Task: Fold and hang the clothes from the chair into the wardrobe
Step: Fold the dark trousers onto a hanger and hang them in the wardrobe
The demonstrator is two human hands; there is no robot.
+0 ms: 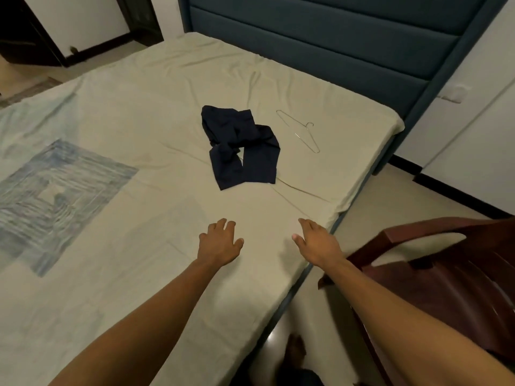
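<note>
From the head camera, a pair of dark navy trousers (pixel 241 147) lies crumpled on the pale sheet of the bed (pixel 133 112), well beyond both hands. A wire hanger (pixel 299 131) rests flat on the sheet just to the right of the trousers, apart from them. The left hand (pixel 218 243) reaches out over the bed with fingers (pixel 223 224) spread and loose, holding nothing. The right hand (pixel 317 242) stretches forward near the mattress edge, fingers straight, empty. A dark red plastic chair (pixel 446 274) stands on the floor at the right, beside the bed.
</note>
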